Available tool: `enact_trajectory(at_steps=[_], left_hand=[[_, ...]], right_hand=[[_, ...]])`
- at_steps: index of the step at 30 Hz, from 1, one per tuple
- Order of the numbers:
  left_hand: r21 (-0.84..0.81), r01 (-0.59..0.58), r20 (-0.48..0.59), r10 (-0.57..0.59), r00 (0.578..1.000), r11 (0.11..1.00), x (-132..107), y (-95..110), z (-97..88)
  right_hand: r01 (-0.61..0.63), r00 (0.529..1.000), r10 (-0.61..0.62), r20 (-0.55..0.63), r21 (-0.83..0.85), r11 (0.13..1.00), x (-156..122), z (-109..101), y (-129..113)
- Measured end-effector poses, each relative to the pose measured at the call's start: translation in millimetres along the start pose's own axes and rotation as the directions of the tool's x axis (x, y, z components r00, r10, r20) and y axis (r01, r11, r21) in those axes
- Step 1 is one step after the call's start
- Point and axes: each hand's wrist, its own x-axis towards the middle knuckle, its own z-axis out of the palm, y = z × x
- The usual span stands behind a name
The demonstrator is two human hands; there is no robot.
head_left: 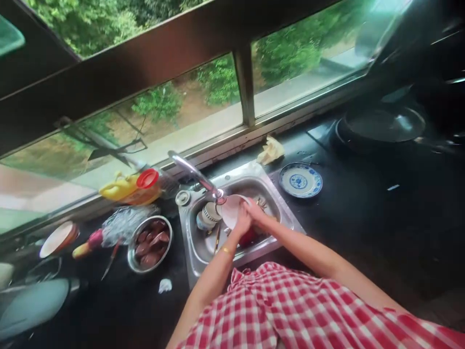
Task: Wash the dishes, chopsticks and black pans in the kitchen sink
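Both my hands are over the steel sink point(192, 245), under the tap point(196, 174). My left hand point(242, 224) grips the lower edge of a white plate point(230, 209) held tilted below the spout. My right hand point(256, 212) lies on the plate's right side, fingers pressed against it. A striped cup point(209, 213) and other crockery lie in the basin, with something red point(249, 238) beneath my hands.
A blue-and-white plate point(301, 180) and a crumpled cloth point(271, 150) lie right of the sink. Left of it stand a steel bowl point(149, 242) of dark pieces, a yellow bottle with red cap point(131, 186), utensils and dishes. A dark pan point(381, 126) sits far right.
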Motion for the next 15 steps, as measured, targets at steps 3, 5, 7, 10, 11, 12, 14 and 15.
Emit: enact_trajectory(at_steps=[3,5,7,10,11,12,14,15], left_hand=[[0.174,0.009,0.075,-0.023,0.997,0.985,-29.9,-18.5,-14.2],[0.239,0.136,-0.098,-0.116,0.988,0.961,-47.5,-27.0,-24.5],[0.124,0.291,-0.335,-0.236,0.912,0.949,-54.6,-29.0,-23.5],[-0.280,0.401,-0.457,-0.488,0.743,0.872,-51.8,-23.2,-2.6],[-0.389,0.406,-0.434,-0.554,0.711,0.827,-50.6,-20.9,4.0],[-0.459,0.406,-0.406,-0.593,0.695,0.790,-50.2,-19.1,7.4],[-0.480,0.407,-0.356,-0.597,0.719,0.777,-50.6,-17.8,0.6],[-0.443,0.407,-0.325,-0.566,0.758,0.799,-50.3,-17.7,-9.6]], right_hand=[[-0.075,0.994,0.085,-0.073,0.124,0.989,-2.1,-8.5,9.1],[-0.157,0.971,0.196,-0.134,0.254,0.954,-8.1,-5.6,16.7],[-0.244,0.927,0.334,-0.172,0.401,0.883,-16.5,7.0,25.1],[-0.360,0.868,0.482,-0.123,0.513,0.779,-28.4,34.1,36.2],[-0.399,0.855,0.510,-0.091,0.510,0.762,-30.2,41.2,38.5],[-0.438,0.844,0.533,-0.056,0.501,0.747,-30.1,45.8,39.9],[-0.476,0.832,0.552,-0.060,0.436,0.764,-23.8,45.8,38.8],[-0.468,0.836,0.540,-0.097,0.385,0.795,-18.1,41.2,36.1]])
